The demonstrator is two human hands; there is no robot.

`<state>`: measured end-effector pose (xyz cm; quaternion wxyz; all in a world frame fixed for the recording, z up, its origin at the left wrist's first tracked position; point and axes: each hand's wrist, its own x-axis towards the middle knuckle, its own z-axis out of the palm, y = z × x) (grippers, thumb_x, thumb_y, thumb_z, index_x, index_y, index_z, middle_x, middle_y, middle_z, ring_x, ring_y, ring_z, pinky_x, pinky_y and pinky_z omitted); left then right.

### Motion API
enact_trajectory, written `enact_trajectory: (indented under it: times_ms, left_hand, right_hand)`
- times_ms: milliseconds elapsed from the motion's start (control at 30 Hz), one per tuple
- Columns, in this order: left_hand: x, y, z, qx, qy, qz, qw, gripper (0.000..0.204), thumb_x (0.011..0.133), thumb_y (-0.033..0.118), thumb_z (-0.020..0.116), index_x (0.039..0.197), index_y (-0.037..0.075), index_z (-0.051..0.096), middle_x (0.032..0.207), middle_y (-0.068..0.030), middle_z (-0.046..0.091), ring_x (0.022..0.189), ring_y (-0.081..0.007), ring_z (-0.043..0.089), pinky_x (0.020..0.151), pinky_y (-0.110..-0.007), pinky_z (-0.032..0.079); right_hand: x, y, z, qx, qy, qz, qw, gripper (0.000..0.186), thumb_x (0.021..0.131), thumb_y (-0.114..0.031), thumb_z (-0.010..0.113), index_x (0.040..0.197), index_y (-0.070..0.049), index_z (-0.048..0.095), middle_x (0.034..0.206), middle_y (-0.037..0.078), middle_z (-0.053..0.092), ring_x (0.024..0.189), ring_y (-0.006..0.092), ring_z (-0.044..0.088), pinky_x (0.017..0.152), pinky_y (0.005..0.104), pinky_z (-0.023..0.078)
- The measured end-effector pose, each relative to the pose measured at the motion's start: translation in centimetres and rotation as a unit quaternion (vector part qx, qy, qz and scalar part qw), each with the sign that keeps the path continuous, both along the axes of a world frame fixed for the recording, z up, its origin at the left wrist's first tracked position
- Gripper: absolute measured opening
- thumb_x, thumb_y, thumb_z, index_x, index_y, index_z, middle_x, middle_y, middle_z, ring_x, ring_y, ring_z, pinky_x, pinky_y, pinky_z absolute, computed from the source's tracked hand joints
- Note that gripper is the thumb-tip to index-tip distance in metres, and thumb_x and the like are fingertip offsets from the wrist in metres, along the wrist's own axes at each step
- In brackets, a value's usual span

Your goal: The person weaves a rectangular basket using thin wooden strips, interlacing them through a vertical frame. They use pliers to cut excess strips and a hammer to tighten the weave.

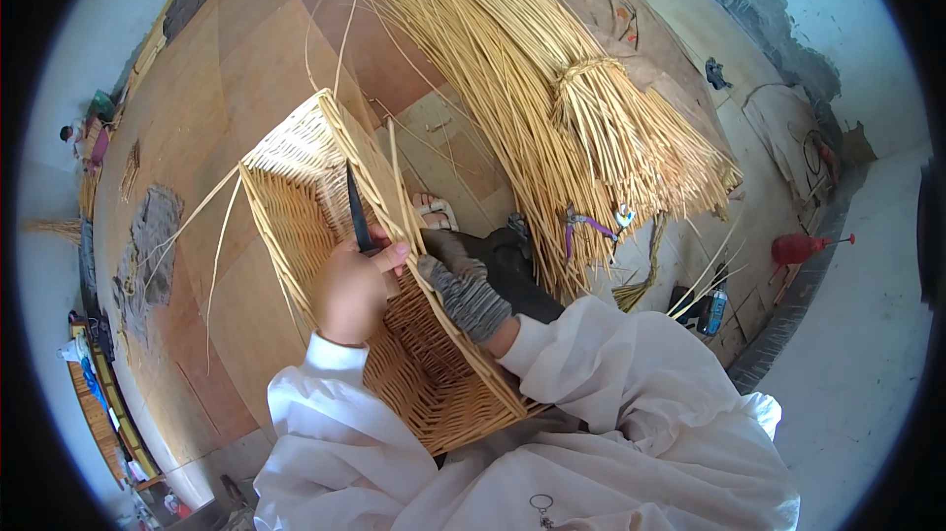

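A rectangular wicker basket (pixel 271 226) sits tilted across my lap, its open side facing up. Inside it, near the right wall, my bare left hand (pixel 360 285) closes its fingers round a flat, black, tapered tool (pixel 356 201). The tool's narrow end points up and away along the wall; its exact kind is unclear, and part of the hand is blurred. My right hand (pixel 463 293), in a grey knitted glove, grips the basket's right rim from outside, close to the left fingertips. Loose willow rods (pixel 223 235) stick out from the far corners.
A large tied bundle of willow rods (pixel 591 117) lies on the floor, ahead to the right. Purple-handled pliers (pixel 581 224) rest on its near edge. Further right are a red bulb-shaped tool (pixel 796 248) and a blue can (pixel 717 309). A grey cloth (pixel 153 235) lies on the left.
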<state>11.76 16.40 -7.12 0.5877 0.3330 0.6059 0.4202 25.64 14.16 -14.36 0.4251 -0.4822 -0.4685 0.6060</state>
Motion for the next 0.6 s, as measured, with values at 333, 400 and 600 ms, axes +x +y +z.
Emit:
enact_trajectory:
  times_ms: [333,400,600]
  left_hand:
    - [-2.4,-6.4,5.7,0.008,0.117,-0.016,0.993,0.011,0.087,0.010,0.062,0.090,0.004,0.053,0.068,-0.0010,0.056,0.056,-0.0094,0.055,0.049,-0.022,0.044]
    - [-1.1,-9.2,7.2,-0.128,0.102,-0.190,0.968,0.012,0.088,0.016,0.061,0.089,0.006,0.054,0.061,-0.0017,0.056,0.049,-0.0106,0.055,0.043,-0.023,0.044]
    - [2.8,-12.0,5.7,-0.010,0.113,-0.524,0.844,0.018,0.092,0.020,0.057,0.100,0.005,0.059,0.076,-0.0016,0.060,0.067,-0.0099,0.058,0.058,-0.023,0.046]
  right_hand:
    - [6.3,-0.2,5.5,0.200,-0.022,-0.066,0.977,0.041,0.090,-0.015,0.049,0.129,-0.002,0.046,0.115,0.019,0.058,0.101,0.0322,0.059,0.089,0.0374,0.047]
    - [8.9,-1.2,7.2,0.423,-0.154,0.006,0.893,0.042,0.090,-0.016,0.049,0.129,-0.002,0.047,0.113,0.018,0.059,0.098,0.0310,0.060,0.086,0.0355,0.048]
    - [13.4,-7.7,7.7,0.299,-0.228,0.498,0.781,0.037,0.089,-0.021,0.052,0.120,-0.002,0.054,0.102,0.015,0.064,0.085,0.0292,0.064,0.074,0.0347,0.053]
